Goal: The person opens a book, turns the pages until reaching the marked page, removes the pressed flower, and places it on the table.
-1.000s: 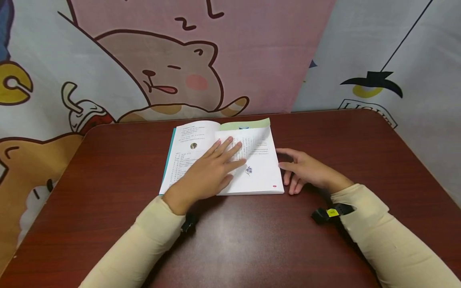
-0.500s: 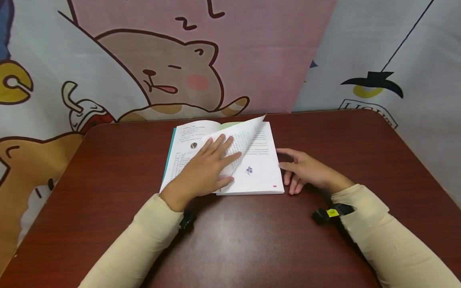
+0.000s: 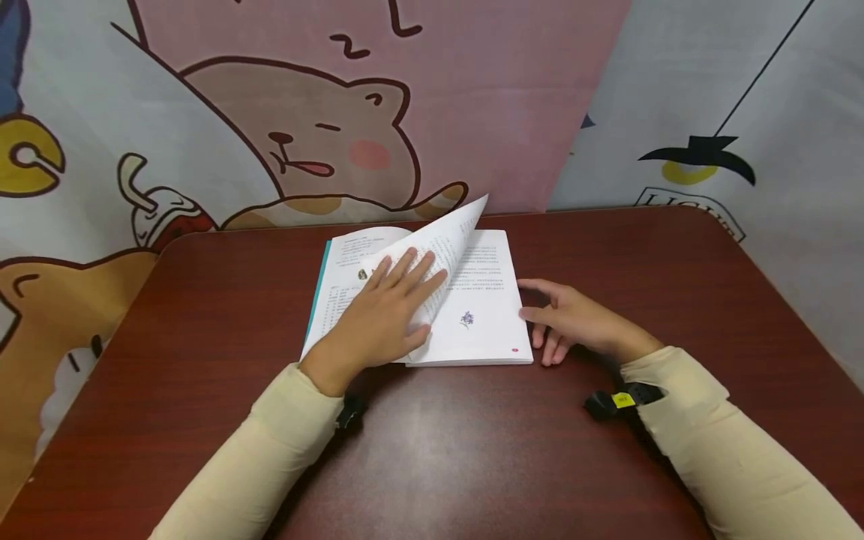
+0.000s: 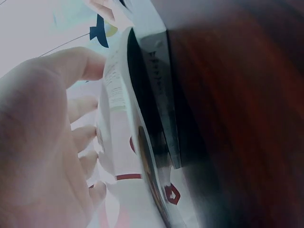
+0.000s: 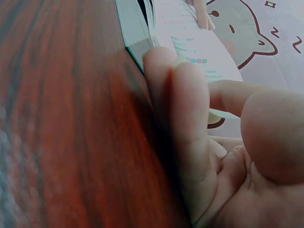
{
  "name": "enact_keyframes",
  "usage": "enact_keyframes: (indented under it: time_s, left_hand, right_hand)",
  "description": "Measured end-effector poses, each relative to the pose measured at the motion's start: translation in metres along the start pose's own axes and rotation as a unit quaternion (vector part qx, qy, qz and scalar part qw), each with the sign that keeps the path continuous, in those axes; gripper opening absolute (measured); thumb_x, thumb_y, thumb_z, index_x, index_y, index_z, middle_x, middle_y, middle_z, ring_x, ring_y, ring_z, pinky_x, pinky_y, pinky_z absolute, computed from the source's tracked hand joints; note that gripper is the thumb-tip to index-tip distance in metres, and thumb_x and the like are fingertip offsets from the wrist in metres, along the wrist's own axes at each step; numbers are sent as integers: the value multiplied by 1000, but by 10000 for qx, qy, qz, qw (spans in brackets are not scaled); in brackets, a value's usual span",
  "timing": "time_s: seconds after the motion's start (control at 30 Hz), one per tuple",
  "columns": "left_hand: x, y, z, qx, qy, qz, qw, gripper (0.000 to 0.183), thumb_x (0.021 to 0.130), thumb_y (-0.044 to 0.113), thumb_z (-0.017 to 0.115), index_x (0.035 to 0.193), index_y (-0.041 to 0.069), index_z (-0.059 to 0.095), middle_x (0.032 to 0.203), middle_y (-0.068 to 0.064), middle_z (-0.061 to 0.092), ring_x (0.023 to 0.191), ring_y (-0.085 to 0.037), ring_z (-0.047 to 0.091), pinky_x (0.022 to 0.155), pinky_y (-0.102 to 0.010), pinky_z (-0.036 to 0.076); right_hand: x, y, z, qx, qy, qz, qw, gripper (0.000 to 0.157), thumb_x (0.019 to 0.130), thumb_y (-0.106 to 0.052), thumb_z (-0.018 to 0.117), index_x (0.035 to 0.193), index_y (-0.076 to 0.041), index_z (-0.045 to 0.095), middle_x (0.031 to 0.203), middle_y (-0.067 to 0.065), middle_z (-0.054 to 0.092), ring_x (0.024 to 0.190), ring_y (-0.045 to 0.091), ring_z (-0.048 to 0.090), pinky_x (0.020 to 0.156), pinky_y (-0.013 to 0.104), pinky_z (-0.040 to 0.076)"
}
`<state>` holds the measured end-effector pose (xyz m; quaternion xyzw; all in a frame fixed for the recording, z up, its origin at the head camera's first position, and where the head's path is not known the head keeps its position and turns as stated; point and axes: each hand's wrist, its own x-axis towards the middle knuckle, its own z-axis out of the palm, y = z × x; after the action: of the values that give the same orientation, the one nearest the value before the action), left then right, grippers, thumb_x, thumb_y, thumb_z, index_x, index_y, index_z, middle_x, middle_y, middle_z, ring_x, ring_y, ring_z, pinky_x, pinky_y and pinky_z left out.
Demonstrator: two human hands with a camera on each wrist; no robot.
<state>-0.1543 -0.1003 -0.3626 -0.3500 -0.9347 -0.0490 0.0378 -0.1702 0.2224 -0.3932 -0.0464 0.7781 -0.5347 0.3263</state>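
An open book with a teal cover edge lies on the table, its pages printed with text and a small purple flower picture. My left hand rests with fingers spread and straight on a page that leans up over the left half, its far corner raised. The left wrist view shows the fingers against this curved page. At the book's right edge is my right hand, thumb tip right at the page margin and the other fingers loosely bent. In the right wrist view its fingers stand beside the book's edge.
The book lies on a dark red-brown wooden table, near its back edge. Behind it hangs a cloth with a cartoon bear. A black wrist device with a yellow label sits at the right sleeve.
My left hand has slid leftward, and the page under it has lifted from the right side, its corner rising and leaning further left. The right hand stays nearly still.
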Motion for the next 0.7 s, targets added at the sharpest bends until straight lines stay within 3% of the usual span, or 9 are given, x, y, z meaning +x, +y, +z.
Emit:
enact_keyframes:
  time_s: [0.27, 0.43, 0.7]
  left_hand:
    - [-1, 0, 0, -32, -146, 42, 9999, 64, 94, 29, 57, 155, 19, 40, 167, -6, 23, 157, -27, 12, 125, -52, 13]
    - [-2, 0, -1, -41, -349, -197, 9992, 62, 95, 32, 56, 154, 20, 40, 166, -9, 23, 156, -31, 15, 123, -55, 20]
    - [-3, 2, -2, 200, -706, -746, 9945, 63, 98, 39, 58, 154, 19, 40, 168, -11, 15, 157, -31, 10, 124, -55, 15]
  right_hand:
    - [1, 3, 1, 32, -50, -46, 10000, 77, 99, -23, 63, 160, -20, 16, 70, 12, 63, 52, 28, 69, 52, 44, 59]
    - [1, 2, 0, 22, -60, -97, 9999, 78, 98, -22, 64, 160, -19, 16, 70, 12, 63, 51, 28, 69, 52, 45, 58]
    - [2, 3, 1, -23, -44, -72, 10000, 79, 97, -22, 66, 160, -20, 18, 70, 12, 63, 51, 28, 69, 52, 44, 58]
